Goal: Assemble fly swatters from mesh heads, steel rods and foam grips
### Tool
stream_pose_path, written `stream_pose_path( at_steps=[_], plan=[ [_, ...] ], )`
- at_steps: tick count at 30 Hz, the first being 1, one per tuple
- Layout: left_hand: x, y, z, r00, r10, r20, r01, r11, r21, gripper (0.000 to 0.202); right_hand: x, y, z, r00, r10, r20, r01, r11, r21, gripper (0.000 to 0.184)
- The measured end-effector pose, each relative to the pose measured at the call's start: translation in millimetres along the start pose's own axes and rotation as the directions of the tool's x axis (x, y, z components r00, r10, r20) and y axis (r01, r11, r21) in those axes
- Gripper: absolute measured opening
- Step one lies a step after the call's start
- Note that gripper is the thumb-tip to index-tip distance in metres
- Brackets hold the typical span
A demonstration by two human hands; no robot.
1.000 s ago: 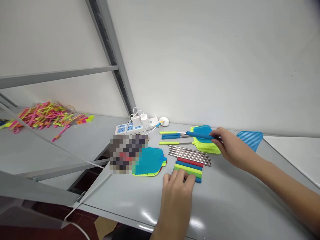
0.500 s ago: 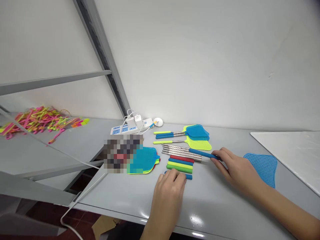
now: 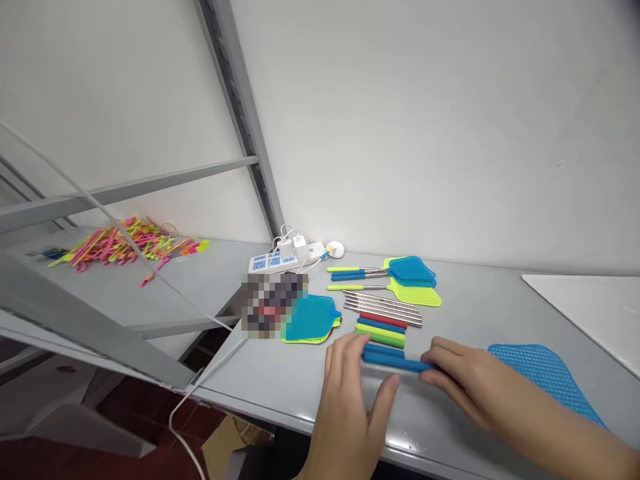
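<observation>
In the head view, my right hand (image 3: 467, 373) grips a fly swatter by its blue handle (image 3: 395, 362). The swatter's blue mesh head (image 3: 543, 370) shows beyond my right forearm, which hides the shaft. My left hand (image 3: 353, 393) is open at the handle's free end, thumb spread away from the fingers; contact is unclear. Right behind the held handle lies a loose blue grip sleeve (image 3: 385, 350). Farther back are a red sleeve (image 3: 383, 321), a yellow sleeve (image 3: 381, 331) and a green sleeve (image 3: 393, 341). Several metal rods (image 3: 383, 307) lie behind them.
Finished-looking swatters (image 3: 410, 270) lie near the wall. Stacked mesh heads (image 3: 310, 320) sit left, beside a pixelated patch. A power strip (image 3: 265, 261) with chargers stands behind. Colourful plastic pieces (image 3: 125, 243) are heaped far left. A white board (image 3: 595, 313) lies right.
My right hand has brought the swatter's handle down from over the metal rods toward me. My left hand has come off the loose blue sleeve and opened. The camera has turned left.
</observation>
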State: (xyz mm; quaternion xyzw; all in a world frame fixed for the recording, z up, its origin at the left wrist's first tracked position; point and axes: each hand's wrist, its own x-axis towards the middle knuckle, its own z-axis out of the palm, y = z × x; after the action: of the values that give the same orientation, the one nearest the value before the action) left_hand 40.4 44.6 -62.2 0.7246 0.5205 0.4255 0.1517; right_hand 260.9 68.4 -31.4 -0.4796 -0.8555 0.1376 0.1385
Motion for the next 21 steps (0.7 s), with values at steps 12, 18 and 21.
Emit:
stream_pose_path(
  at_steps=[12,18,21],
  plan=[
    [-4.0,1.9,-47.7,0.978,0.21,0.01,-0.207,0.951,0.23,0.02,29.7,-49.3,-62.4,0.839,-0.055,0.541,-0.099,0.963,0.251,0.032],
    [-6.3,11.5,-26.4,0.973,0.205,0.102,-0.229,0.865,0.447,0.008,43.5,-64.0,-50.3,0.893,-0.228,0.388,0.118,0.95,0.288,0.032],
    [17.0,22.5,-30.8,0.94,0.239,0.242,-0.328,0.829,0.453,0.012,50.5,-52.4,-58.6,0.897,-0.263,0.356,0.204,0.959,0.194,0.032]
  ],
)
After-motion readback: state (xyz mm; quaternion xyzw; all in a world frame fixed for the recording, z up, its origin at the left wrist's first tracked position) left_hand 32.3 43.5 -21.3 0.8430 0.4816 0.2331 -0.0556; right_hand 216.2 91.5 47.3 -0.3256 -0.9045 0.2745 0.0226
